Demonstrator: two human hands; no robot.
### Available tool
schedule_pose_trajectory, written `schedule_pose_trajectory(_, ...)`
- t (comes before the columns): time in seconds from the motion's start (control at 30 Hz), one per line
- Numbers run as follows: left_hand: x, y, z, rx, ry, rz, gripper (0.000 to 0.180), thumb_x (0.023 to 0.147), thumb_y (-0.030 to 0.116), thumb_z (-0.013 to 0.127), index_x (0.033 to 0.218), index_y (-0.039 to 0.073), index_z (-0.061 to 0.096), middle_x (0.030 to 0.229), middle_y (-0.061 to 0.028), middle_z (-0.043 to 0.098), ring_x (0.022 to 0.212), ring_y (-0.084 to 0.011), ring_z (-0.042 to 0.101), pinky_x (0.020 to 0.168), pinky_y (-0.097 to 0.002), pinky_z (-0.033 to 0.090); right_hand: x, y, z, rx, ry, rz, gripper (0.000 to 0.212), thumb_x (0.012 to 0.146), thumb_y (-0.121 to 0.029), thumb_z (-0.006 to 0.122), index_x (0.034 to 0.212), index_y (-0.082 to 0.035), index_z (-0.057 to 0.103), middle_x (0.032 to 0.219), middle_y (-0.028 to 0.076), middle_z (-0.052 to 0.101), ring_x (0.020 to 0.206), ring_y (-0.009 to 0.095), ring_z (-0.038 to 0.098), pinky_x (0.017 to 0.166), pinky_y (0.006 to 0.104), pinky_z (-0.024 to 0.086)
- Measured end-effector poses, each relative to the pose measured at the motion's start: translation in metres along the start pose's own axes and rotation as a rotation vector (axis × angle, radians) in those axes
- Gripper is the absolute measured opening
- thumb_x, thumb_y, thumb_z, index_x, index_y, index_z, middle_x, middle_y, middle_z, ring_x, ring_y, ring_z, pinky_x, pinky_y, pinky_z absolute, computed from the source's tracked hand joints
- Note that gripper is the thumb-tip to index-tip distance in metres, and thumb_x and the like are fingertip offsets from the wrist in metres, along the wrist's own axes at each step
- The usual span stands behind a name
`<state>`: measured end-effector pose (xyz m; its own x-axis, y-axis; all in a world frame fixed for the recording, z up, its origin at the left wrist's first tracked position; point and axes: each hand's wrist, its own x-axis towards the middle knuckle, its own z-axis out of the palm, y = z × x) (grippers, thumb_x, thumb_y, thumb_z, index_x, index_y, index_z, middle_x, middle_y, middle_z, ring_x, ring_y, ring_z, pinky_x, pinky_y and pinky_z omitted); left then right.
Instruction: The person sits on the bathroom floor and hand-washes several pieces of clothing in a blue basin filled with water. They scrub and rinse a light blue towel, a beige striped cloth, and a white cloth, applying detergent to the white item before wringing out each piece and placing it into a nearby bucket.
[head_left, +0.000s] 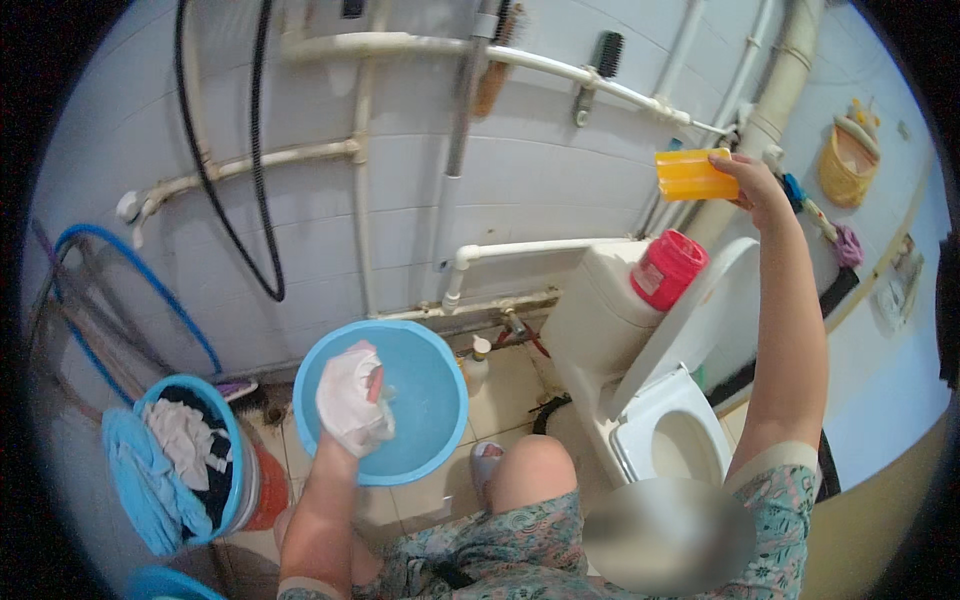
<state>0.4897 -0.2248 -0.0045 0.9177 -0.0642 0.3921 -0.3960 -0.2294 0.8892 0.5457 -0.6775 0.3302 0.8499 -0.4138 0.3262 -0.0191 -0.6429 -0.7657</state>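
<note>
My left hand (pixel 372 386) is closed on a wet white cloth (pixel 350 395) that drapes over most of it. The cloth hangs over a round light-blue basin (pixel 450 345), which stands on the floor with some water in it. Raised far to the right, my right hand (pixel 748 182) grips the end of a ridged yellow-orange oblong thing (pixel 690 175); its exact kind cannot be made out. Below that hand, a red plastic jar (pixel 669 270) rests on the white toilet tank (pixel 597 325).
Left of the basin stands a blue bucket (pixel 237 450) heaped with dark and white clothes, a light-blue towel (pixel 145 475) over its side. A pump bottle (pixel 477 365) is on the tiles beside the basin. The toilet's lid (pixel 700 310) is up. Pipes (pixel 535 60) and hoses line the wall.
</note>
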Motion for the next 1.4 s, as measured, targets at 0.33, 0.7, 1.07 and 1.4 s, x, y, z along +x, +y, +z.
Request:
schedule_pose_trajectory(0.33,-0.002,-0.033,0.013,0.431,0.264,0.339,0.029,0.084,0.022,0.051,0.108,0.007,0.053,0.108,-0.0102,0.054,0.097,-0.0191,0.054,0.079,-0.0308,0.044,-0.194,0.078,0.315,0.907,-0.883,0.559,0.042,0.081,-0.033,0.059,0.111,-0.005,0.051,0.105,0.008,0.057,0.093,0.02,0.056,0.079,0.0319,0.047)
schedule_pose_trajectory(0.7,-0.017,-0.04,0.011,-0.809,0.258,-0.115,0.03,0.092,0.022,0.038,0.118,0.007,0.04,0.111,-0.0066,0.05,0.097,-0.0181,0.052,0.084,-0.0299,0.044,-0.312,0.089,0.438,0.427,-0.423,-0.257,0.054,0.086,-0.032,0.049,0.129,-0.002,0.033,0.117,0.019,0.041,0.111,0.031,0.038,0.094,0.0401,0.032)
schedule_pose_trajectory(1.07,-0.032,-0.078,0.005,-1.709,-0.034,-0.378,0.042,0.093,0.026,0.031,0.13,0.007,0.027,0.129,-0.0091,0.035,0.117,-0.0208,0.038,0.1,-0.0333,0.031,-0.33,0.046,0.399,0.149,-0.556,-0.804,0.083,0.063,-0.029,0.072,0.133,-0.013,0.032,0.109,0.016,0.043,0.104,0.034,0.041,0.1,0.0513,0.024)
schedule_pose_trajectory(1.4,-0.03,-0.093,0.043,-1.473,-0.07,-0.304,0.041,0.092,0.03,0.034,0.128,0.012,0.032,0.123,-0.0072,0.039,0.117,-0.019,0.037,0.101,-0.0331,0.029,-0.286,0.062,0.42,0.061,-0.535,-0.562,0.079,0.065,-0.025,0.073,0.133,-0.012,0.035,0.103,0.015,0.045,0.1,0.031,0.041,0.086,0.0448,0.034)
